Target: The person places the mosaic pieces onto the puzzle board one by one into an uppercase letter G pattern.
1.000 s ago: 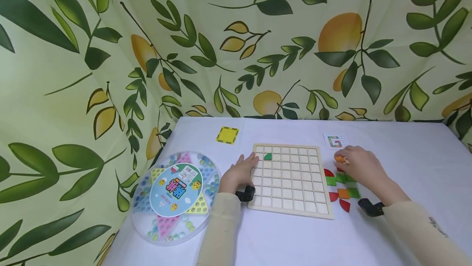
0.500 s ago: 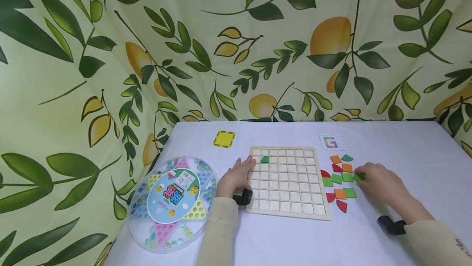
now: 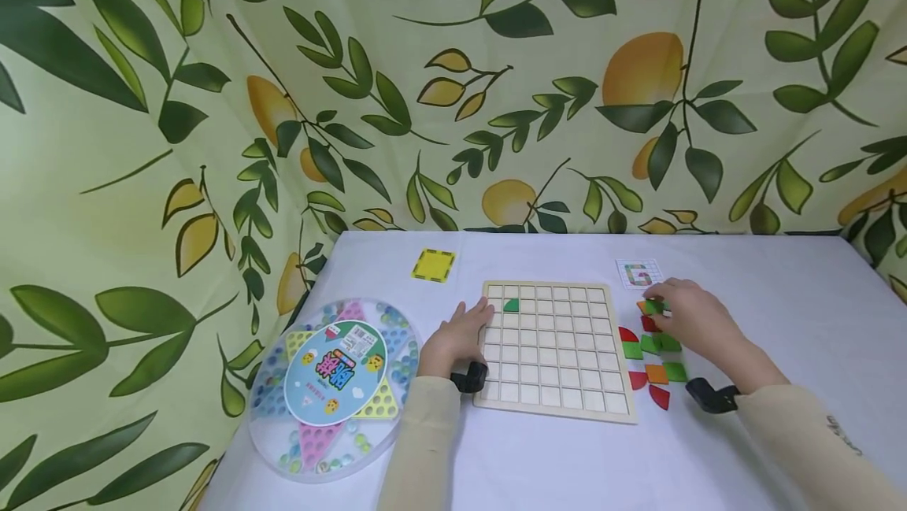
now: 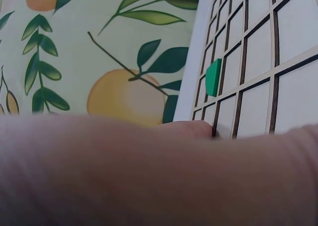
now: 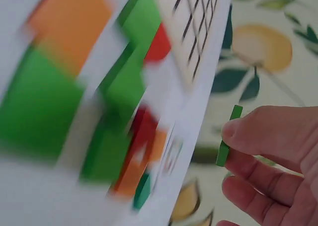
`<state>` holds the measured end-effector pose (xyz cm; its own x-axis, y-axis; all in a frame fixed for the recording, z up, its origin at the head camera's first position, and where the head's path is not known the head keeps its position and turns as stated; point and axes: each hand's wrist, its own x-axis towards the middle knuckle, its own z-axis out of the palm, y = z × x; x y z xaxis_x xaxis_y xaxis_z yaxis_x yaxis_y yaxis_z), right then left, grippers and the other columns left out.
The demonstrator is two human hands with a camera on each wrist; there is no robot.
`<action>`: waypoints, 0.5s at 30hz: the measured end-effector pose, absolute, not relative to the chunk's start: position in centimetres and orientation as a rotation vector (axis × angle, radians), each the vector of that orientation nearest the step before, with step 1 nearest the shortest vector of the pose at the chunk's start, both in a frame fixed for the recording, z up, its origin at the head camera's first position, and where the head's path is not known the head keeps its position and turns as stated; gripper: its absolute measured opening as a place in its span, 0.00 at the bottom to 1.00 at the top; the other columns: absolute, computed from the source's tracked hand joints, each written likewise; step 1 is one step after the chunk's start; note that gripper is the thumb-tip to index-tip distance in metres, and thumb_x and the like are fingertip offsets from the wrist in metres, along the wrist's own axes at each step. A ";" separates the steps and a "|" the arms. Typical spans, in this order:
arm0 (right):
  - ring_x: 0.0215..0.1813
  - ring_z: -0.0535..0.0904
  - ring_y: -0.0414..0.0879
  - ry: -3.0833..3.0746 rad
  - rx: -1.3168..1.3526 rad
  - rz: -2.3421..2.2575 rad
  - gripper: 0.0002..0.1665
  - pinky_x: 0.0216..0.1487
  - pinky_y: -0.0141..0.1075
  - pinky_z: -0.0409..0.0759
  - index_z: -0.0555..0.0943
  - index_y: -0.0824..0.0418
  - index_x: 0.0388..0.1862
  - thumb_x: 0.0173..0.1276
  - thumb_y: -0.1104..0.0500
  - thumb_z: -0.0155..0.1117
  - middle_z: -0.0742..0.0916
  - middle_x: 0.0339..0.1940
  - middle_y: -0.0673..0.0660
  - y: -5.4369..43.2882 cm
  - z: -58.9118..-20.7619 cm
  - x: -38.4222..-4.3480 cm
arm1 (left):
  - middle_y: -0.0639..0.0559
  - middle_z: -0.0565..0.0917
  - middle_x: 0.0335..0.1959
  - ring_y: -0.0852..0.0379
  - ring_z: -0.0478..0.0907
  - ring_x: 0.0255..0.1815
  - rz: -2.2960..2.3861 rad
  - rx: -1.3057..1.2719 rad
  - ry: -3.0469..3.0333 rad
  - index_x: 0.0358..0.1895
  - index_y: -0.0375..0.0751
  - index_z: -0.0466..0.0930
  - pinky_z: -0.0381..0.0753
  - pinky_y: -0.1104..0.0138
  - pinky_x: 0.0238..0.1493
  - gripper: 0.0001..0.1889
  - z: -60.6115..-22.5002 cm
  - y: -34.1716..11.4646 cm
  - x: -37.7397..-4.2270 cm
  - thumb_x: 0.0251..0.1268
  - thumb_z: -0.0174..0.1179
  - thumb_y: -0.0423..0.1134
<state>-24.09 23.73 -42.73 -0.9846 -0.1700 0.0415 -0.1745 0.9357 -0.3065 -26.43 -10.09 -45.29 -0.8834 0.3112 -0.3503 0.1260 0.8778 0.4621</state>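
My left hand [image 3: 453, 342] rests at the left edge of a wooden grid board [image 3: 549, 373], fingers loosely extended on its rim. On the board's upper left sits a green quarter-circle tile [image 3: 512, 305], seen edge-on in the left wrist view [image 4: 213, 78]. Over the far end of the loose tiles is my right hand [image 3: 697, 322]. Thumb and fingers of it pinch a thin green tile [image 5: 223, 154], edge-on in the right wrist view. Beside the board's right edge lie loose tiles, among them an orange square [image 3: 657, 374] and a red quarter-circle [image 3: 660, 397]; the hand hides some.
A small card [image 3: 639, 273] printed with a coloured G pattern lies behind the tiles. Left of the board is a round clear case [image 3: 336, 373] with marbles and a printed label. A yellow square [image 3: 434, 265] lies at the back left. Leaf-patterned cloth hangs behind the table.
My right hand first went from the far tiles to the right side, where a green tile showed in its fingers, then returned far-left with it. The left hand stays on the board's edge.
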 end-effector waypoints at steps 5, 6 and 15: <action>0.43 0.76 0.56 -2.984 0.484 0.436 0.21 0.43 0.50 0.78 0.81 0.68 0.43 0.49 0.65 0.73 0.83 0.39 0.61 19.8 -42.9 -25.9 | 0.60 0.48 0.74 0.49 0.37 0.74 0.611 0.321 2.627 0.71 0.51 0.56 0.44 0.43 0.68 0.52 -45.1 -10.2 -26.4 0.37 0.73 0.30; 0.41 0.77 0.54 -2.962 0.529 0.428 0.20 0.40 0.48 0.79 0.82 0.67 0.43 0.48 0.65 0.73 0.83 0.37 0.59 19.0 -42.9 -26.2 | 0.60 0.48 0.74 0.49 0.37 0.74 0.608 0.321 2.628 0.71 0.51 0.56 0.44 0.43 0.68 0.52 -45.1 -10.2 -26.4 0.37 0.73 0.31; 0.42 0.77 0.53 -2.933 0.693 0.455 0.16 0.41 0.46 0.78 0.83 0.65 0.42 0.51 0.65 0.70 0.83 0.37 0.57 13.4 -43.7 -28.5 | 0.60 0.48 0.74 0.49 0.37 0.74 0.592 0.309 2.634 0.71 0.52 0.56 0.44 0.44 0.68 0.51 -45.1 -10.1 -26.4 0.37 0.73 0.31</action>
<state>-28.50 13.39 -43.66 -0.8924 -0.4226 0.1581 -0.4506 0.8523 -0.2655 -26.39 -10.11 -45.14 -0.8866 0.3005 -0.3515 0.1213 0.8846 0.4504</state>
